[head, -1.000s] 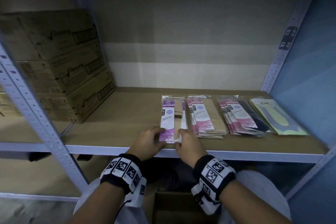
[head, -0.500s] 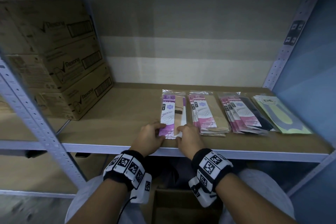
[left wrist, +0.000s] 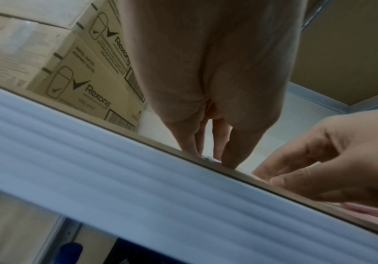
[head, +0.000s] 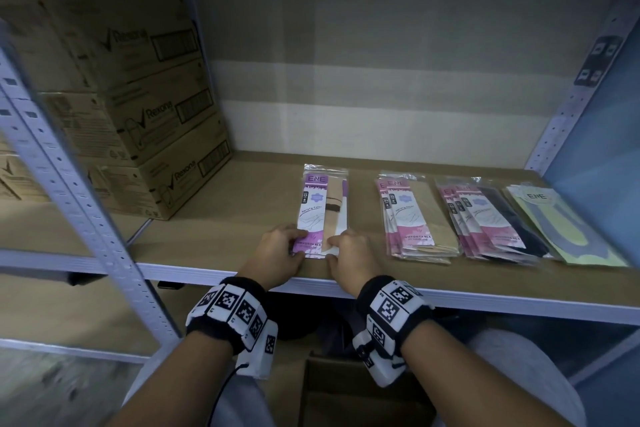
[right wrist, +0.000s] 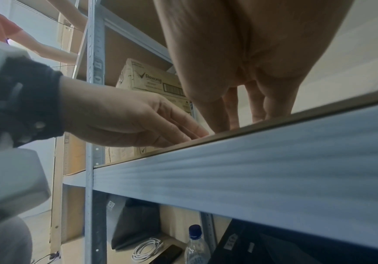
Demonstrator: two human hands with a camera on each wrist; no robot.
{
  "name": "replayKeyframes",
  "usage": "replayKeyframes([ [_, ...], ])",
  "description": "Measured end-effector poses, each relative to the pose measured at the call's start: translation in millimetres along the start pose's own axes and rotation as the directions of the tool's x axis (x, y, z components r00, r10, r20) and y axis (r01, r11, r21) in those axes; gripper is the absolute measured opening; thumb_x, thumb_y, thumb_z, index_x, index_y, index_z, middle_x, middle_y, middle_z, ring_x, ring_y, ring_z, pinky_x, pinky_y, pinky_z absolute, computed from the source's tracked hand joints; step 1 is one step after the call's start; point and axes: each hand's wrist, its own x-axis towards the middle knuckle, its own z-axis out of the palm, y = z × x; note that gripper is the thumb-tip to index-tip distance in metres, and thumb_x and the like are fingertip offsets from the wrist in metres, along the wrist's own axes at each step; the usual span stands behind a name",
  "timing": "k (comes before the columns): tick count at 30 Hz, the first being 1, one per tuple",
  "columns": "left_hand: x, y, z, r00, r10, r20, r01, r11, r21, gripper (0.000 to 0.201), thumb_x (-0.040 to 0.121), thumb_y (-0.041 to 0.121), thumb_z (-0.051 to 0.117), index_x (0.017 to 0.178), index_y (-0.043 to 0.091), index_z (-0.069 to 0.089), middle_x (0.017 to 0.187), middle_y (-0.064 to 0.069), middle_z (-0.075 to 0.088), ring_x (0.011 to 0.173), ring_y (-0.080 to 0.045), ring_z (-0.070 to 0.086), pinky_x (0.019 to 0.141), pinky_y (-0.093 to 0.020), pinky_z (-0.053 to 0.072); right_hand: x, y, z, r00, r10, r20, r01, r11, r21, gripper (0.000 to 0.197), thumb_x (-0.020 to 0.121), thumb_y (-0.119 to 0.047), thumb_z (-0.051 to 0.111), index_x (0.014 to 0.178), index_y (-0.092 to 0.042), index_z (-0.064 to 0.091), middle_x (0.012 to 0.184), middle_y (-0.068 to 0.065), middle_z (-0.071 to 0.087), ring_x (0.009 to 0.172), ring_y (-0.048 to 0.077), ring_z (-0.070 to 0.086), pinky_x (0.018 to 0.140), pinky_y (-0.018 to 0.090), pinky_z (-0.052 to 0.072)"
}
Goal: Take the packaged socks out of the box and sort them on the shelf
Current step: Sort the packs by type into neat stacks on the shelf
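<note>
Purple sock packet [head: 320,215] centre frame on shelf [head: 221,229], left hand [head: 273,255] and right hand [head: 351,255] fingers relaxed, fingertips touching its near end, three sock stacks [head: 419,218] right, cartons [head: 138,107] upper left.

box [head: 349,388] under arms, lime packet [head: 568,232] cropped

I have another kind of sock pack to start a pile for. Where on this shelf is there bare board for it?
Bare board lies between the Rexona cartons and the purple pack under both hands, and behind all the piles toward the back wall. Right of the purple pack it is crowded: the beige pile, dark pile and yellow pack.
</note>
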Motion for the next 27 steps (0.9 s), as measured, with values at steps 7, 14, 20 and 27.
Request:
replayKeyframes([
  [7,-2,-32,-24,0.999,-0.038,-0.026,0.039,0.999,0.037,0.042,0.08,0.005,0.06,0.122,0.009,0.063,0.129,-0.006,0.06,0.117,-0.022,0.056,0.102,-0.021,0.038,19,-35,24,0.999,-0.039,0.038,0.039,0.999,-0.019,0.03,0.092,-0.012,0.049,0.117,-0.014,0.064,0.121,0.013,0.055,0.116,0.031,0.044,0.099,0.035,0.039],
  [14,3,-65,-46,0.997,-0.066,-0.034,0.068,0.997,0.046,0.04,0.084,0.005,0.056,0.124,0.01,0.062,0.13,-0.004,0.06,0.12,-0.02,0.055,0.101,-0.019,0.035,38,-63,40,0.995,-0.08,0.055,0.08,0.997,0.0,0.036,0.091,-0.005,0.044,0.12,-0.014,0.063,0.121,0.013,0.055,0.117,0.03,0.044,0.1,0.033,0.04],
  [20,7,-73,-51,0.997,-0.072,-0.026,0.073,0.996,0.049,0.039,0.085,0.005,0.052,0.123,0.01,0.061,0.127,-0.003,0.062,0.116,-0.022,0.057,0.101,-0.027,0.042,45,-71,45,0.994,-0.08,0.076,0.08,0.997,0.003,0.04,0.089,-0.003,0.042,0.123,-0.013,0.061,0.122,0.013,0.055,0.117,0.031,0.044,0.1,0.033,0.039],
  [27,10,-57,-59,0.99,-0.137,0.043,0.131,0.983,0.132,0.034,0.087,0.006,0.053,0.119,0.015,0.061,0.122,-0.005,0.06,0.107,-0.023,0.059,0.094,-0.028,0.044,38,-75,34,0.993,-0.08,0.091,0.077,0.997,0.031,0.036,0.089,-0.016,0.052,0.125,-0.012,0.059,0.129,0.013,0.051,0.123,0.031,0.042,0.105,0.035,0.038],
])
